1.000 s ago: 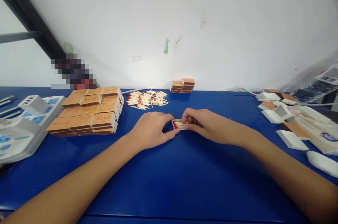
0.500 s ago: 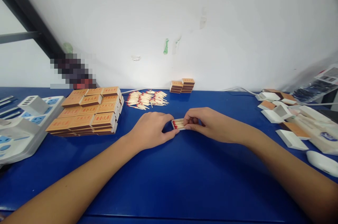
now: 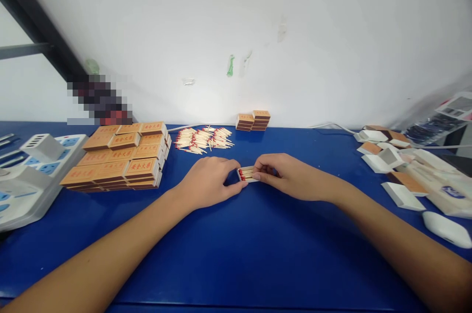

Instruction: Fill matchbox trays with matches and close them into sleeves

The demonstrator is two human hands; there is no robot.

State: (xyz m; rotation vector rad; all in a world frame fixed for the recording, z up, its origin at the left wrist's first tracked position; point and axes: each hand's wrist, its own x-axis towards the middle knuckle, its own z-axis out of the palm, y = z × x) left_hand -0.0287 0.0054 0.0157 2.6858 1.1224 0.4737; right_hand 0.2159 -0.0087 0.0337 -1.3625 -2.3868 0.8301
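Note:
A small white matchbox tray (image 3: 239, 173) lies on the blue table in front of me, with red-headed matches (image 3: 247, 172) side by side in it, heads to the left. My left hand (image 3: 210, 181) grips the tray's left end between thumb and forefinger. Over the tray's right end, my right hand (image 3: 277, 175) has its fingers curled into a pinch on the matches; its fingertips cover their plain ends. Beyond my left hand is a pile of loose matches (image 3: 202, 140) on the tabletop.
Stacked orange matchboxes (image 3: 118, 160) stand at the left, beside a white power strip (image 3: 47, 200). Two short stacks of matchboxes (image 3: 252, 121) stand against the wall. At the right lie empty trays and sleeves (image 3: 401, 195), a tissue pack (image 3: 442, 185) and a white earphone case (image 3: 447, 229).
The view has shifted slightly. Both hands keep their places at the tray, and the right fingertips have moved only slightly over the matches.

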